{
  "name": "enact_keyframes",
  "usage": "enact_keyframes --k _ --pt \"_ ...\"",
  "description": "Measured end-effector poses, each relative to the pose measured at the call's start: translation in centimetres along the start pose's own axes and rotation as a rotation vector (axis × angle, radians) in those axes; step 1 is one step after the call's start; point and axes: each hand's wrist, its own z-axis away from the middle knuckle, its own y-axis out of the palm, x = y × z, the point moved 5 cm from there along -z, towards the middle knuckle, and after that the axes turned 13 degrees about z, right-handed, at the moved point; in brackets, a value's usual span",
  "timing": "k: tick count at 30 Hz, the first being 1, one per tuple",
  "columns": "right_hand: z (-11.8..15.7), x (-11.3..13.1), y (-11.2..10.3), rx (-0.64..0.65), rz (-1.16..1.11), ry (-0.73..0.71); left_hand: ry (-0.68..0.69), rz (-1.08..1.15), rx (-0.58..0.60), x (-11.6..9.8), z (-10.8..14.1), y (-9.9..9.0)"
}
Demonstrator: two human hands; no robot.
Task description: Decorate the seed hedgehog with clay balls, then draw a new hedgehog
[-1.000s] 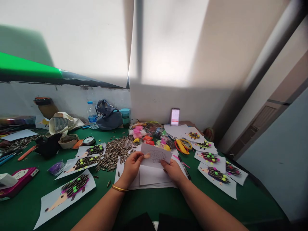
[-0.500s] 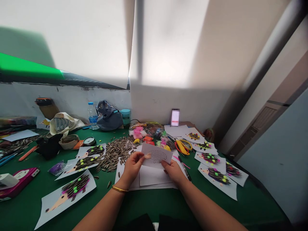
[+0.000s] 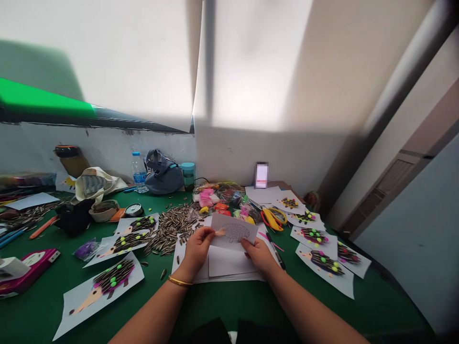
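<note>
A white paper card with a printed hedgehog outline is held up over a stack of white paper. My right hand grips its lower right corner, thumb on the front. At the card's left side my left hand is closed, its fingertips pinching a small piece of peach modelling clay at the hedgehog's head. Whether those fingers also grip the card's edge I cannot tell. Sunflower seeds lie heaped beyond my left hand. A black pen rests beside my right wrist.
Hedgehog cards with seeds and clay lie left and right on the green table. Behind the held card are bags of coloured clay, yellow-handled scissors and an upright phone. A magenta box sits far left.
Both hands and the card keep nearly the same position. The whole view has shifted very slightly; nothing has been taken up or let go.
</note>
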Motion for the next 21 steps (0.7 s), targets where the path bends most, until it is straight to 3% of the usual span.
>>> enact_keyframes --k 7,14,21 --pt "0.0 -0.1 0.0 -0.015 -0.014 0.020 0.026 0.016 -0.001 -0.4 0.0 -0.1" --pt "0.1 0.2 -0.1 -0.023 0.032 0.027 0.006 0.054 0.036 0.9 0.2 0.2" --pt "-0.1 -0.3 0.0 -0.004 0.012 0.005 0.030 0.008 0.042 -0.2 0.4 0.3"
